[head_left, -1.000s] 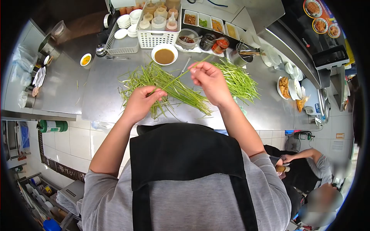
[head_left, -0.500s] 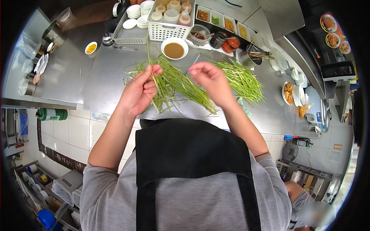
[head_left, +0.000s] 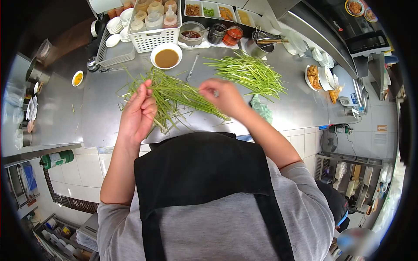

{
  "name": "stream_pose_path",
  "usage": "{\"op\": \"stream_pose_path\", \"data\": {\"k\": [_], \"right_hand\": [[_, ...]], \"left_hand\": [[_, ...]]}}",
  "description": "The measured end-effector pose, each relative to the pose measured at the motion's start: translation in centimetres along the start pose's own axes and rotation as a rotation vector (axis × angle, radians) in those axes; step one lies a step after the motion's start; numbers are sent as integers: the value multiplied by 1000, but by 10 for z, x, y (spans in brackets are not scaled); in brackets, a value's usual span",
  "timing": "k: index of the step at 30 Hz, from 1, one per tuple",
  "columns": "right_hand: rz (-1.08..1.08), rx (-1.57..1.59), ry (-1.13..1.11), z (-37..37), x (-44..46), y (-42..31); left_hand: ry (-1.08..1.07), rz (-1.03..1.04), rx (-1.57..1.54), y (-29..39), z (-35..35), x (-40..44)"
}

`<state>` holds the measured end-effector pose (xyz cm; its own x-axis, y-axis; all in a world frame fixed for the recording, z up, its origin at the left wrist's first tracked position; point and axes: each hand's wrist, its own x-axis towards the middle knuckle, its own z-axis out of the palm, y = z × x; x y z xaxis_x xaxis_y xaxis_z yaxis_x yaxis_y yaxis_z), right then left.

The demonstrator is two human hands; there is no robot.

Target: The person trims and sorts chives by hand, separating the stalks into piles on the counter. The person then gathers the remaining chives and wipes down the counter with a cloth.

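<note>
My left hand (head_left: 140, 108) is raised in front of a loose, tangled heap of green chives (head_left: 174, 93), with thumb and fingers pinched together. A thin chive stalk seems to run through the pinch, though it blends with the heap behind. My right hand (head_left: 223, 96) hovers by the heap's right end, fingers drawn together and slightly blurred. Whatever it may hold is hidden. Beyond it lies a second, more evenly laid pile of chives (head_left: 248, 74), and a green cloth (head_left: 261, 108) is beside my right forearm.
On the steel counter (head_left: 305, 113), a bowl of brown sauce (head_left: 166, 58) and a thin pale tool (head_left: 192, 68) lie behind the chives. A white basket of bottles (head_left: 156, 40), a plate rack (head_left: 115, 56) and several condiment containers line the back. A yellow-filled dish (head_left: 78, 78) is left.
The view has turned, so the counter's things appear farther left. My right hand has shifted slightly rightward relative to the chives. The stalk standing up above my left hand no longer shows clearly.
</note>
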<state>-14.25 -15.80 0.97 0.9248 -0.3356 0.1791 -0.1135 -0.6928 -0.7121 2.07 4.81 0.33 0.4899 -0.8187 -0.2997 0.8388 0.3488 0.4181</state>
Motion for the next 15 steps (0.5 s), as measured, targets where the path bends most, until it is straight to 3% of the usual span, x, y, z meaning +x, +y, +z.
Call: {"op": "stream_pose_path", "data": {"k": [2,5,7,8,10,11,13,15], "right_hand": [[47,-138,113,-30,-9,34],[-47,-510,305,-86,-22,105],[173,-870,257,-118,-34,137],[168,-860,256,-117,-35,136],[261,-1143,410,-119,-38,121],[258,-1137,409,-112,-34,110],[263,-364,354,-79,-17,66],[298,32,-4,-47,-11,1]], "left_hand": [[-6,9,8,3,1,2],[-19,23,31,5,6,3],[-22,23,51,3,13,3],[-78,-10,-10,2,17,3],[-122,-48,-68,1,24,6],[-117,-44,-66,0,26,8],[-195,-16,-50,-4,30,10],[-201,0,-32,-9,36,9]]}}
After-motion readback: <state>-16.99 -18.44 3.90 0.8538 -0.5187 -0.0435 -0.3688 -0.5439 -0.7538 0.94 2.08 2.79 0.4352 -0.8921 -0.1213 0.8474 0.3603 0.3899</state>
